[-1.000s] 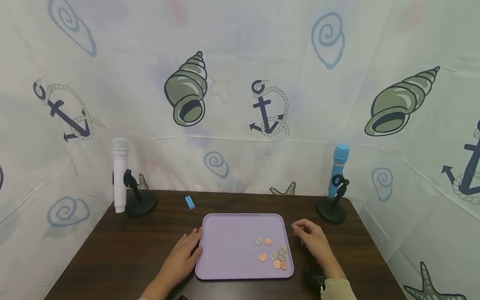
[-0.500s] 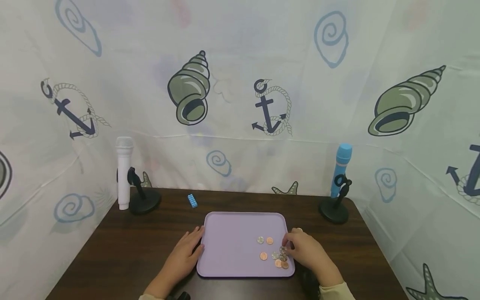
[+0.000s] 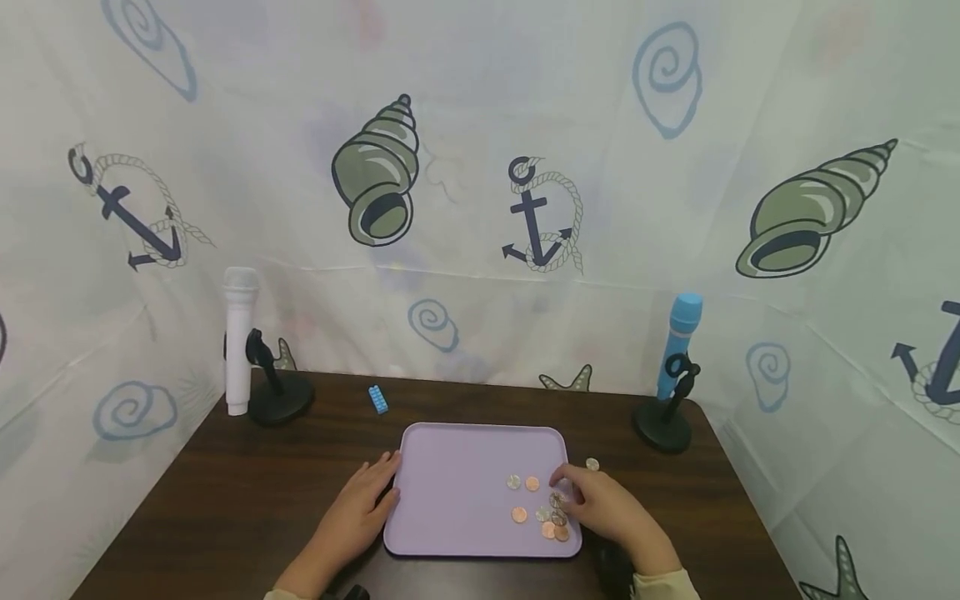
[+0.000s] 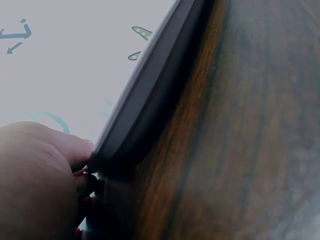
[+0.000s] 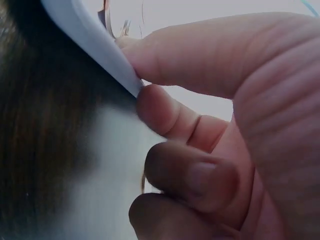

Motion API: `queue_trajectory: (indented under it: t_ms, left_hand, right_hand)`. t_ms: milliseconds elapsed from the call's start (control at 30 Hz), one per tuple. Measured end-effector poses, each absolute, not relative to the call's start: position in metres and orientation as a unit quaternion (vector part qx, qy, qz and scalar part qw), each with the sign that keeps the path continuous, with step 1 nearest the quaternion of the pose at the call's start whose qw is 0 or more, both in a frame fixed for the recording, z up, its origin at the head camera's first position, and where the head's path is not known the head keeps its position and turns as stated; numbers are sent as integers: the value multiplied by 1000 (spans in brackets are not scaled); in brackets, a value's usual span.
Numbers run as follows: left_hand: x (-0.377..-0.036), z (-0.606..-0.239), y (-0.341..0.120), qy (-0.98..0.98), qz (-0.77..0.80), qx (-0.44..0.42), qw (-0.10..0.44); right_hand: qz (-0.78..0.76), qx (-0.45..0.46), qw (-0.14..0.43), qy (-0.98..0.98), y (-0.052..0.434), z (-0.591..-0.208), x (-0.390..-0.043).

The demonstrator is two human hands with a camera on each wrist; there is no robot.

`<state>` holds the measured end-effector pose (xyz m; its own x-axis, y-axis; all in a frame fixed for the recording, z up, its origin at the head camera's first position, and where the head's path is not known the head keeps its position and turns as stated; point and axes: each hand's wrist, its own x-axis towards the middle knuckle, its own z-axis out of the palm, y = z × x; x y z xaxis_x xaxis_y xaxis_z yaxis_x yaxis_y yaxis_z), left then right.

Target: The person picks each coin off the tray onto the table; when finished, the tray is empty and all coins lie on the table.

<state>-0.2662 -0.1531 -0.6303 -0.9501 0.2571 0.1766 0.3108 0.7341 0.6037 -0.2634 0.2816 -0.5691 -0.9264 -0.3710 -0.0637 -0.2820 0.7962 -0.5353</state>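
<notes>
A lilac tray [image 3: 465,492] lies on the dark wooden table, with several copper and silver coins [image 3: 519,515] on its right half. Relaxed and fairly straight, the fingers of my left hand [image 3: 356,510] touch the tray's left edge; the left wrist view shows the thumb at the rim. Over the tray's right edge reaches my right hand [image 3: 611,507], index finger and thumb bent and apart above a cluster of coins [image 3: 558,518]. In the right wrist view the other fingers [image 5: 172,170] are curled beside the rim. One silver coin [image 3: 592,464] lies on the table right of the tray.
A white microphone [image 3: 238,342] stands by a black stand [image 3: 281,400] at the back left. Its blue counterpart [image 3: 678,342] is at the back right, with another black stand [image 3: 663,425]. A small blue building brick [image 3: 378,399] lies behind the tray.
My right hand has moved left from the table beside the tray to over the coins at its right edge. The silver coin on the table has come into view. The left hand stays at the tray.
</notes>
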Motion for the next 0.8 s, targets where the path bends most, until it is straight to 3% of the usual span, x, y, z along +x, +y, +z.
queue_trajectory:
  t_ms: [467, 800]
  left_hand:
    - [-267, -631, -158, -930, -340, -138, 13]
    - [-266, -633, -157, -922, -345, -166, 59]
  right_hand:
    - [-367, -188, 116, 904, 292, -577, -271]
    - [-587, -145, 156, 781, 307, -596, -277]
